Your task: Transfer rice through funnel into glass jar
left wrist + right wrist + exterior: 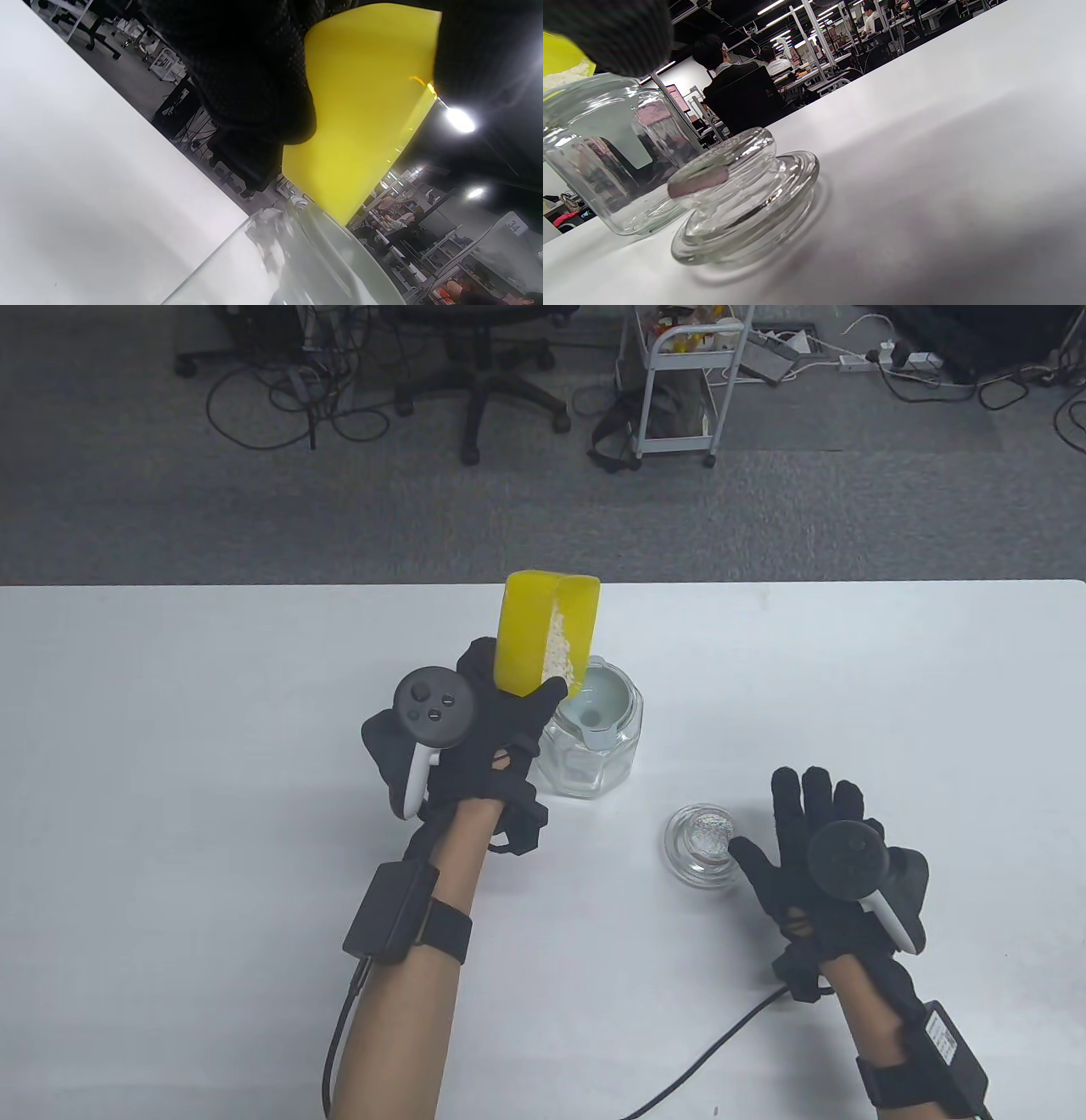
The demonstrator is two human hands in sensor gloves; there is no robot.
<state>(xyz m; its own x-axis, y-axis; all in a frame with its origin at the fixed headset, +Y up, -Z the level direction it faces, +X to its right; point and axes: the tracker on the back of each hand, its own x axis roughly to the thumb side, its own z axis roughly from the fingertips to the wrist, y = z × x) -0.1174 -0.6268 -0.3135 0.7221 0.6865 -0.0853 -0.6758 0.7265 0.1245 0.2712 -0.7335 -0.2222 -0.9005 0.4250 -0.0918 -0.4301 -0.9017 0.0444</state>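
A clear glass jar (594, 746) stands mid-table with a pale funnel (594, 706) seated in its mouth. My left hand (475, 729) grips a yellow container (543, 632) and holds it tilted over the funnel's left rim. White rice (557, 649) lies along the container's lower inner side, close to the funnel. The yellow container (365, 110) fills the left wrist view above the jar's rim (305, 254). My right hand (814, 848) rests flat and empty on the table beside the glass lid (702, 844). The jar (598, 156) and lid (742, 195) show in the right wrist view.
The white table (170, 814) has its far edge just behind the jar. A black cable (704, 1052) runs across the table near the front right. Office chairs and a cart stand on the floor beyond.
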